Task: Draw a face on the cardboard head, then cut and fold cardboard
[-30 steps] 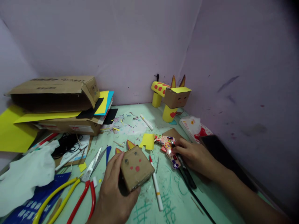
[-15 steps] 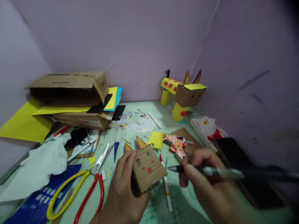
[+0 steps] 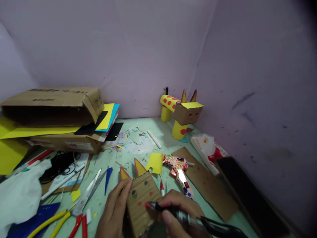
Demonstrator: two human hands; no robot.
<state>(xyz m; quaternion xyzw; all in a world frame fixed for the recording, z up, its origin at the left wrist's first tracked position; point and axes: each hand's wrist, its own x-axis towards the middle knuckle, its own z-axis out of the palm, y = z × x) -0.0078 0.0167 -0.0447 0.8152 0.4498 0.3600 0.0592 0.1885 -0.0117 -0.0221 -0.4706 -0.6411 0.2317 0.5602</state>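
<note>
A small cardboard box (image 3: pixel 141 218) with two dark eye dots, several red dots and two pointed orange-yellow ears (image 3: pixel 139 167) is gripped along its left side by my left hand (image 3: pixel 112 210). Between the fingers of my right hand (image 3: pixel 182 211) is a black pen (image 3: pixel 190 218). Its tip meets or hovers just over the largest red dot on the box's face; I cannot tell if it touches. Behind the box lie a curled piece of yellow paper (image 3: pixel 156 163) and a patterned glue gun (image 3: pixel 178 168). A red-tipped marker (image 3: pixel 162 186) is partly hidden by the box and my right hand.
Scissors (image 3: pixel 84 200) with red and yellow handles lie at left, near white tissue (image 3: pixel 19 195). Cardboard boxes (image 3: pixel 56 96) and coloured paper (image 3: pixel 107 115) are stacked behind. A yellow spotted cardboard animal (image 3: pixel 188 114) stands at the back right. A dark phone (image 3: pixel 247 195) lies at right.
My right hand has brought the pen left onto or close over the box's face. The view has shifted, so the box and my left hand appear lower and further left.
</note>
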